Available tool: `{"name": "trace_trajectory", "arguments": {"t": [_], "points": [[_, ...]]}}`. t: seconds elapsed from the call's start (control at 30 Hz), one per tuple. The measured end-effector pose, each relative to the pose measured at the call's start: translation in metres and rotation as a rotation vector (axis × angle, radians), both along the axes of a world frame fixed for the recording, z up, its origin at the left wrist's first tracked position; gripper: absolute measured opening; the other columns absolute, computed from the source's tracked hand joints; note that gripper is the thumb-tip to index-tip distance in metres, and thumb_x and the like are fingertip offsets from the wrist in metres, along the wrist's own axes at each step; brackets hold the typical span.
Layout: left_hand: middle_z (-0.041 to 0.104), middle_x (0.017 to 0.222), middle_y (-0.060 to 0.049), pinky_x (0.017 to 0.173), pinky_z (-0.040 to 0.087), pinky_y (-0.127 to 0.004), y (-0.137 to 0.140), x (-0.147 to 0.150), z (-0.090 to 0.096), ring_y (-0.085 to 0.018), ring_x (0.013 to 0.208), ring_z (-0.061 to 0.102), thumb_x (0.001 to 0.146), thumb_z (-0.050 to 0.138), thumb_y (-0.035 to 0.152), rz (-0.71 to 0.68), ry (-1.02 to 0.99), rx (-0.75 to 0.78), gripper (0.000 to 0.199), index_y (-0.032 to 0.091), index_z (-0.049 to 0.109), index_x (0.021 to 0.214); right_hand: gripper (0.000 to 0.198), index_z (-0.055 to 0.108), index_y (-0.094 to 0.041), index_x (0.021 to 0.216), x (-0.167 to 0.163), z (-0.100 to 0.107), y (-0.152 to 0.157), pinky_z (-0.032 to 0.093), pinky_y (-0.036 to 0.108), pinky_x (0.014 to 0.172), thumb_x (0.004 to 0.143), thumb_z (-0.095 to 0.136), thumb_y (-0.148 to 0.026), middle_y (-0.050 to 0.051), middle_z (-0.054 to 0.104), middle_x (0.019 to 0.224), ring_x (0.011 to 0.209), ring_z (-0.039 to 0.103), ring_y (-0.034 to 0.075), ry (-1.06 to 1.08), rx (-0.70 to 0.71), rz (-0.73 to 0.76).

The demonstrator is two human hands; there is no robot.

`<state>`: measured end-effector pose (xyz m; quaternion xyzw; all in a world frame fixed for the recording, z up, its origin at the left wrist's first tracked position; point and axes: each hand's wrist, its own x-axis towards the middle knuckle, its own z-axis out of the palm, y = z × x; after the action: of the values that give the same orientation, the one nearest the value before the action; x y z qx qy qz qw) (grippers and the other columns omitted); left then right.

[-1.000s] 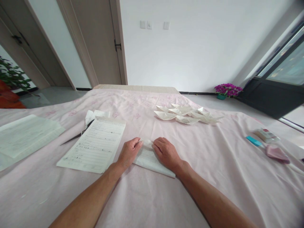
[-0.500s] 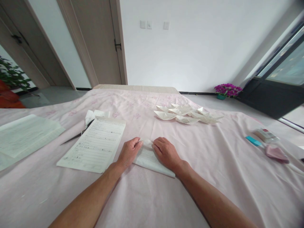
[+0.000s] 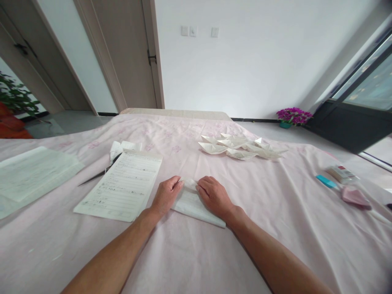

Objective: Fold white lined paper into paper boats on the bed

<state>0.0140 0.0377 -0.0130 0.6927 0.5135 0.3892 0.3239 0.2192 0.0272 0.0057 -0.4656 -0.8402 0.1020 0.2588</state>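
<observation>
A folded sheet of white paper (image 3: 191,204) lies on the pink floral cloth in front of me, its lower edge slanting down to the right. My left hand (image 3: 168,192) pinches its upper left edge between thumb and fingers. On the opposite side, my right hand (image 3: 214,196) is closed over the upper right edge, its fingers curled and pressed to the paper. Beyond the hands, to the right, sits a cluster of several folded paper boats (image 3: 239,147).
Handwritten sheets (image 3: 122,188) lie left of my hands, partly over dark scissors (image 3: 94,177) and crumpled white paper (image 3: 127,145). More thin paper (image 3: 33,175) is at far left. A blue item (image 3: 326,181), a small packet (image 3: 343,173) and a pink object (image 3: 355,197) rest at right.
</observation>
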Motion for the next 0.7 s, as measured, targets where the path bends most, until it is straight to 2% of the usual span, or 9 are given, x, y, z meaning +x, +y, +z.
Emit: {"name": "trace_trajectory", "arguments": {"t": [0.33,0.53,0.7], "points": [[0.034,0.061,0.006,0.058,0.029,-0.022,-0.004,0.0,0.007,-0.011,0.06,0.035,0.086,0.047,0.045,0.067,-0.029,-0.025,0.031,0.02,0.047,0.067,0.022,0.057,-0.019,0.078,0.002,-0.001,0.0,0.039,0.029,0.076,0.096,0.046,-0.024,0.004,0.06,0.082,0.08,0.054,0.016,0.013,0.007,-0.027],[0.036,0.061,0.006,0.057,0.027,-0.022,-0.002,-0.011,0.006,-0.011,0.06,0.036,0.087,0.047,0.044,0.153,-0.063,0.0,0.03,0.02,0.048,0.069,0.018,0.056,-0.02,0.073,0.006,-0.005,0.003,0.039,0.029,0.076,0.09,0.054,-0.024,0.003,0.061,0.082,0.081,0.055,0.016,0.018,-0.004,-0.096],[0.037,0.062,0.006,0.058,0.029,-0.022,0.0,-0.016,0.007,-0.011,0.061,0.036,0.088,0.048,0.045,0.169,-0.116,-0.01,0.031,0.019,0.05,0.071,0.016,0.06,-0.019,0.075,0.014,-0.008,0.008,0.04,0.029,0.077,0.09,0.055,-0.025,0.003,0.062,0.084,0.083,0.057,0.017,0.075,-0.026,-0.188]]}}
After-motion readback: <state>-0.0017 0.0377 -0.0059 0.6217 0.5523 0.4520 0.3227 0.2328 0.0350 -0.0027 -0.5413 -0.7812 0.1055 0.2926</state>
